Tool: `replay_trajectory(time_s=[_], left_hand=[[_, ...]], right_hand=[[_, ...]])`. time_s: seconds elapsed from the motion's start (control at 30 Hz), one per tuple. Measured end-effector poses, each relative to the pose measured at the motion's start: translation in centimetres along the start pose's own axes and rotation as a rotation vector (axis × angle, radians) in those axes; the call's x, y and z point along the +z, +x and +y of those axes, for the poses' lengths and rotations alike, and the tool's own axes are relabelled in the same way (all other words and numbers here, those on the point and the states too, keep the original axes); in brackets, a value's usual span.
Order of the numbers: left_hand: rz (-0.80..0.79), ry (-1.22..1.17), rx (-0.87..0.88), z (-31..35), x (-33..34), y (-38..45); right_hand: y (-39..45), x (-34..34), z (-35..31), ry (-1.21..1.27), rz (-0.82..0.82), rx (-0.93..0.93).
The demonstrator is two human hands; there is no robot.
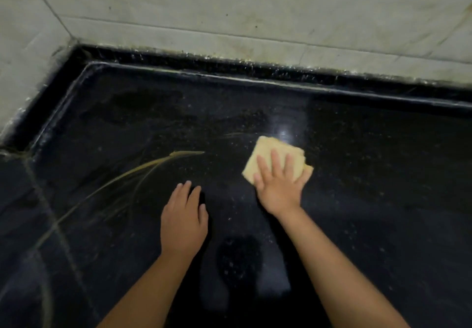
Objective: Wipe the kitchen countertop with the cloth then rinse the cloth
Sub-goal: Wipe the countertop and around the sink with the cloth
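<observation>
The right hand, its grip spread flat with straight fingers, presses the folded yellow cloth onto the dark worktop, the cloth lying just beyond the palm toward the wall, while the left hand rests open nearby.

The cloth is laid on the countertop, right of centre, under the right hand. The left hand is placed left of it, nearer. The wall is set behind.
</observation>
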State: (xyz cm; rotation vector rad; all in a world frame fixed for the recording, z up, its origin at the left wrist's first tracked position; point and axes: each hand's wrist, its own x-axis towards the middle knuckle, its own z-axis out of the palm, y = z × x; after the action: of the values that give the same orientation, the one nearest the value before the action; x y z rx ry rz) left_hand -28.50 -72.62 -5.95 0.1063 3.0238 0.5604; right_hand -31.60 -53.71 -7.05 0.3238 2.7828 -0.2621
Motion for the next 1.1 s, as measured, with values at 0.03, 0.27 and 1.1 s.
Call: replay_trajectory(time_s=[0.03,0.27,1.1], left_hand=[[-0.02,-0.001,-0.031,0.3,0.4,0.7],[-0.029,0.095,-0.099,0.9,2.4,3.7],[0.062,0.233,-0.08,1.4,4.0,4.0]], right_hand=[[-0.8,0.8,-0.9,-0.034,0.053,-0.105],[-5.8,1.4,11.2,-0.046,0.037,-0.118],[11.5,-6.6,13.5,0.077,0.062,0.24]])
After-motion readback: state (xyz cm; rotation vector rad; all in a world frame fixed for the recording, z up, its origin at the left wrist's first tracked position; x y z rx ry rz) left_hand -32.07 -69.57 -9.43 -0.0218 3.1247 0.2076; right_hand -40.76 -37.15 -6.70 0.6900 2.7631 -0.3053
